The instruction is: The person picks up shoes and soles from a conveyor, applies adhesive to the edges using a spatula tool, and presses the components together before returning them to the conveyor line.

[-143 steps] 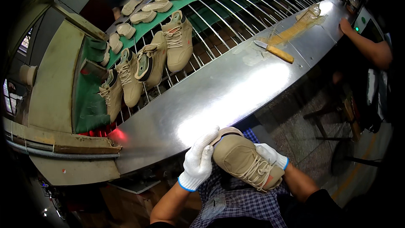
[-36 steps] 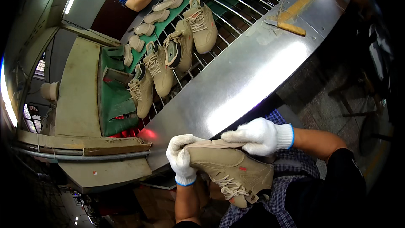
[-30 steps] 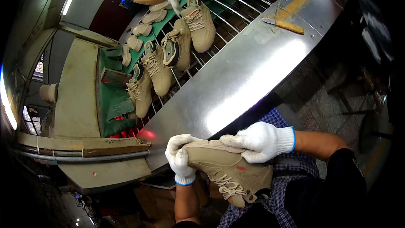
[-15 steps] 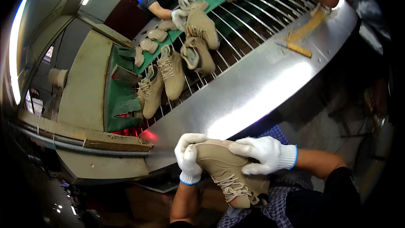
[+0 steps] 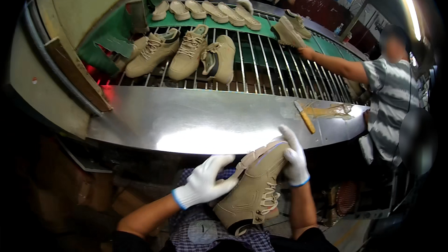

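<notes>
A tan lace-up ankle boot (image 5: 256, 182) is tilted in front of my body, toe up and away, opening low. Its pale sole (image 5: 249, 159) faces left, and a gap shows between the sole and the upper near the middle. My right hand (image 5: 294, 158), in a white knit glove, grips the toe end, thumb against the upper and fingers over the tip. Next to the sole, my left hand (image 5: 205, 183), gloved alike, has its fingers spread; whether its fingertips touch the sole I cannot tell.
Beyond a steel ledge (image 5: 196, 112), tan shoes (image 5: 189, 53) stand on a rod conveyor (image 5: 261, 65). Pale soles (image 5: 217, 13) line its green strip. A wooden-handled knife (image 5: 305, 119) lies on the ledge. At right, a co-worker (image 5: 392, 93) reaches to a shoe; others work across the conveyor.
The view has swung right. The boot has turned from toe leftward to toe up and away. My left hand has come off the toe and opened; my right hand now holds the toe.
</notes>
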The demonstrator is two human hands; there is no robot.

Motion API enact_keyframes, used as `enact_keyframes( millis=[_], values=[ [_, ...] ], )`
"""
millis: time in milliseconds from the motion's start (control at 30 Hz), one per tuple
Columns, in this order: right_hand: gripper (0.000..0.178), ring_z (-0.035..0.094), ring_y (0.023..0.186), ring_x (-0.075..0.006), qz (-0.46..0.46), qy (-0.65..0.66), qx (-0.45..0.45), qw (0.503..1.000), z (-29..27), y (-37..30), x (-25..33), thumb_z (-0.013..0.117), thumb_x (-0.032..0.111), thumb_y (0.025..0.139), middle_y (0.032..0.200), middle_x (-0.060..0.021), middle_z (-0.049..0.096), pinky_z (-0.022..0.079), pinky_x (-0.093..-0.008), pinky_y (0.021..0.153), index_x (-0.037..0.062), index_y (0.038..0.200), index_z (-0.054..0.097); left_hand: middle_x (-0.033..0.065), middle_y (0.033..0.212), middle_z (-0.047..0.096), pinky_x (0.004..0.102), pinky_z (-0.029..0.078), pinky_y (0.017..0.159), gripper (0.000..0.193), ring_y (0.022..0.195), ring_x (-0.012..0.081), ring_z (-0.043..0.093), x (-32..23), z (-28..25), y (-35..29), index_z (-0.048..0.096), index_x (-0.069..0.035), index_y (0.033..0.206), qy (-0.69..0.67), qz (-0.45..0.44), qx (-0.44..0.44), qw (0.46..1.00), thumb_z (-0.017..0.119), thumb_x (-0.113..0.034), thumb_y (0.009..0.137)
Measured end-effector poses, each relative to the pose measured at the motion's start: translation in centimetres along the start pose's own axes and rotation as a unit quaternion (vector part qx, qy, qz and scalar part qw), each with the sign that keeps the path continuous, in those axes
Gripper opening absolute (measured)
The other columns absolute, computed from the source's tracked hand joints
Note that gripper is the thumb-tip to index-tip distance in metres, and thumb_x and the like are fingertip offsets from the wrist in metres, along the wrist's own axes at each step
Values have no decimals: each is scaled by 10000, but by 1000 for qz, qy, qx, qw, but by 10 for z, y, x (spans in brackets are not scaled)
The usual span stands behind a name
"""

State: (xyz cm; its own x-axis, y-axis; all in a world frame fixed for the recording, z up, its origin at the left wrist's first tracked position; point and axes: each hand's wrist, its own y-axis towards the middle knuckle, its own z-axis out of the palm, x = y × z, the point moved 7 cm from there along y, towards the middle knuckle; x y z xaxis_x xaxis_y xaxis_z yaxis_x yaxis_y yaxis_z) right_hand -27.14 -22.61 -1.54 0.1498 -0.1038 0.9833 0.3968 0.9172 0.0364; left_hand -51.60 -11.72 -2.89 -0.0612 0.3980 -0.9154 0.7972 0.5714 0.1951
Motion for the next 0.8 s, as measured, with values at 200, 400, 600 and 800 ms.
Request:
enact_keyframes(
  millis=[200, 400, 600, 800],
  values=[
    [765, 680, 1032, -242, 4, 17, -76, 997, 30, 12, -48, 711, 451, 943, 1123, -166, 695, 552, -363, 954, -53, 1480, 503, 248, 1327, 661, 421, 629, 858, 730, 1052, 409, 722, 6, 13, -48, 484, 39, 1470, 241, 103, -46, 964, 817, -167, 854],
    [803, 662, 1067, -217, 2, -82, 44, 996, 97, 26, -1, 739, 453, 904, 1178, -154, 686, 524, -353, 983, -48, 1491, 516, 243, 1230, 691, 376, 631, 652, 734, 820, 354, 746, 40, -24, 29, 489, 4, 1495, 98, 216, -213, 948, 787, -55, 826],
    [918, 607, 1175, -216, -21, -175, 87, 981, 95, 29, 14, 787, 429, 878, 1343, -156, 613, 478, -364, 1062, -30, 1584, 423, 223, 1081, 727, 389, 623, 729, 345, 855, 327, 743, -3, -30, 47, 604, 8, 1341, -21, 190, -98, 977, 650, -167, 1047],
    [926, 587, 1296, -217, 29, -312, 222, 923, 100, 30, 35, 911, 345, 784, 1447, -149, 597, 471, -375, 1110, -14, 1532, 499, 147, 881, 714, 326, 555, 753, 307, 797, 198, 694, 0, -29, 57, 675, 3, 1196, -193, -10, 30, 981, 550, -267, 1119]
  ],
)
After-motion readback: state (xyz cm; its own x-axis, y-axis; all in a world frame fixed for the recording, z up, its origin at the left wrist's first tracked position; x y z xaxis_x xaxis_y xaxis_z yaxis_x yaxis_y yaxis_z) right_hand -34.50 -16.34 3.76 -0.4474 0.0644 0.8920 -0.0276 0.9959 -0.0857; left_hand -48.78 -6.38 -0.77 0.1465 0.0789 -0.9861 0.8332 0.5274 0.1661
